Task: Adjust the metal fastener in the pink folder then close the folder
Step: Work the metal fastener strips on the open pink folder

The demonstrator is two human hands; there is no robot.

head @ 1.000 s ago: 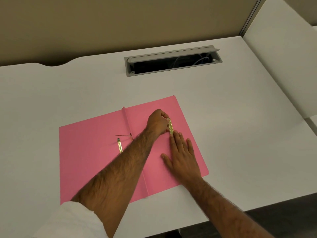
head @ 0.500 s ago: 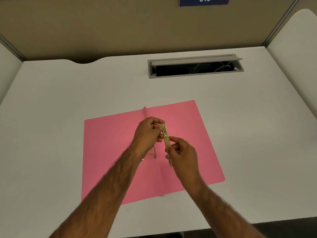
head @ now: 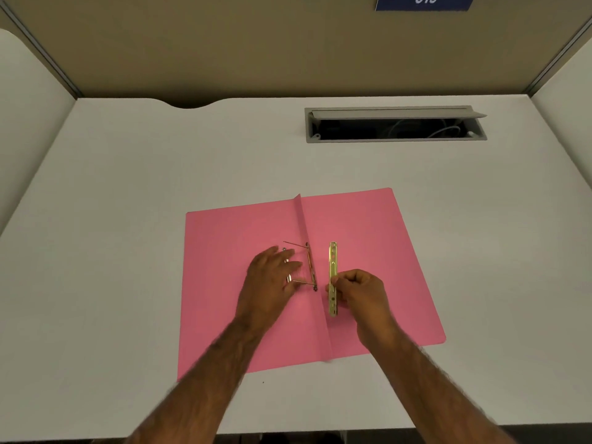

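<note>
Since half a second back, left hand (head: 272, 277) let go of the gold bar (head: 333, 278), fingers spread over the prongs (head: 309, 265), maybe touching. Right hand (head: 358, 291) pinched the bar just right of them, over the open pink folder (head: 378, 238).

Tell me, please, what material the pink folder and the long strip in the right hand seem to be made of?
Pink folder: probably thin card, matte; it lies flat with a sharp crease and no glare. Strip in the right hand: likely thin metal, brass-coloured and shiny, with punched holes; it stays straight though held at one point only.
</note>
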